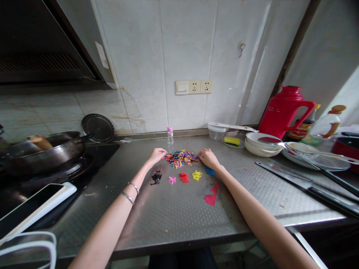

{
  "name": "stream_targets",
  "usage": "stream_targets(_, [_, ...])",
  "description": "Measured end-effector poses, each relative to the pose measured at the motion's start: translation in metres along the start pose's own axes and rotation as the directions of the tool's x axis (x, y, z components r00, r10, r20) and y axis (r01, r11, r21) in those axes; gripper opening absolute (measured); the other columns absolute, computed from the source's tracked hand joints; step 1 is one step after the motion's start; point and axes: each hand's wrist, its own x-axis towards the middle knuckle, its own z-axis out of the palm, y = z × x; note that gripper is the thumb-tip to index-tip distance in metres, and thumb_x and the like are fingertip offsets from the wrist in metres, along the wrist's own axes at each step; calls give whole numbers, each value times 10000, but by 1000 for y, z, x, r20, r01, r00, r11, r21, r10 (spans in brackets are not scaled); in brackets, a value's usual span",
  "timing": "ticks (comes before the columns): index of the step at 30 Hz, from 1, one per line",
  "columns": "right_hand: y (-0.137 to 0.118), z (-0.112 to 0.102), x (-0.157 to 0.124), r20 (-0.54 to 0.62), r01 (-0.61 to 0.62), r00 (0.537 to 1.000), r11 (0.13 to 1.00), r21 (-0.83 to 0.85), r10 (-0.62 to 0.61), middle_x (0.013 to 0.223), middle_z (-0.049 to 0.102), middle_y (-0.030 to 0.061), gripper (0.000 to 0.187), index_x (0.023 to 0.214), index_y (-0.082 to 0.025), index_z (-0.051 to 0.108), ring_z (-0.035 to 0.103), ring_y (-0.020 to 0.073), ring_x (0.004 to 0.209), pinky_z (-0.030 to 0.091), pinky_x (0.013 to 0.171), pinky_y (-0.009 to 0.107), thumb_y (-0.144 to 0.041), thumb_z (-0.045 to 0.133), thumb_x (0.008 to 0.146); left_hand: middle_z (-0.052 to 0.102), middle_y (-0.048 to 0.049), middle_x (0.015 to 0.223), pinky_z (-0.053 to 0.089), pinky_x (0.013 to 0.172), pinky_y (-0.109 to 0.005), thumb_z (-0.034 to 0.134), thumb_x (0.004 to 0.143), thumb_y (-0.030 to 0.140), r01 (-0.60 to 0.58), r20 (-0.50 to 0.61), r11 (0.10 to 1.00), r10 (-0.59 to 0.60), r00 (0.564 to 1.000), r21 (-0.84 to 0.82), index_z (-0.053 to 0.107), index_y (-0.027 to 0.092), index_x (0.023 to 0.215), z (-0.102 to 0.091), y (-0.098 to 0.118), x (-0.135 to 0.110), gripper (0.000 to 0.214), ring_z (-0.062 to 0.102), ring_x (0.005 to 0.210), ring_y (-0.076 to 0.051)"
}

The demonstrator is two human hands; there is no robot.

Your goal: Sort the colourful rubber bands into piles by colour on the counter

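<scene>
A heap of small mixed-colour rubber bands (180, 158) lies on the steel counter (174, 213). My left hand (156, 154) rests at the heap's left edge, fingers curled in a pinch. My right hand (207, 157) is at the heap's right edge, fingers curled onto the bands. In front of the heap lie small sorted piles: black (156, 178), pink (172, 180), red (184, 177), yellow (196, 175) and blue (209, 171), the blue one partly under my right wrist. What either hand pinches is too small to make out.
A wok (42, 151) sits on the stove at left, with a phone (33, 207) near it. A small bottle (170, 135) stands behind the heap. Bowls and plates (263, 144), a red thermos jug (283, 110) and a long knife (305, 185) are at right. A red smear (211, 197) marks the counter.
</scene>
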Motion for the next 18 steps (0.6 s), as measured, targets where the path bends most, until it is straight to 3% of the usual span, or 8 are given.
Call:
stream_targets(7, [10,2,7,-66,-10,997,977,211,25,845,654,59,174,832,-164,641,565,154,811,406,726,226,-248,508,757,436,49,412,254,406,-173,518,691,233,19,-6,1000,-19,1000,11,641,81,805,-3,5,-8,226,358,394,-51])
stream_targets(12, [22,-16,10,-38,2,999,923,384,13,751,682,57,197,786,-142,676,599,147,691,437,642,224,-263,537,718,442,46,416,254,404,-172,531,696,263,21,-11,1000,-20,1000,14,646,86,812,-2,2,-9,241,358,392,-52])
stream_targets(15, [29,-38,5,89,2,995,890,456,-48,703,682,46,217,775,-139,691,588,140,627,438,563,217,-288,560,685,463,36,436,259,406,-170,542,695,273,-1,16,1000,1,1000,7,645,85,821,0,-3,-5,248,376,404,-54])
stream_targets(18, [33,-58,-3,308,-73,945,851,519,-107,682,679,34,235,779,-156,700,570,121,565,426,478,197,-308,557,671,503,20,472,281,418,-171,552,691,271,-43,56,999,42,998,10,645,84,810,2,-7,-2,240,407,432,-61])
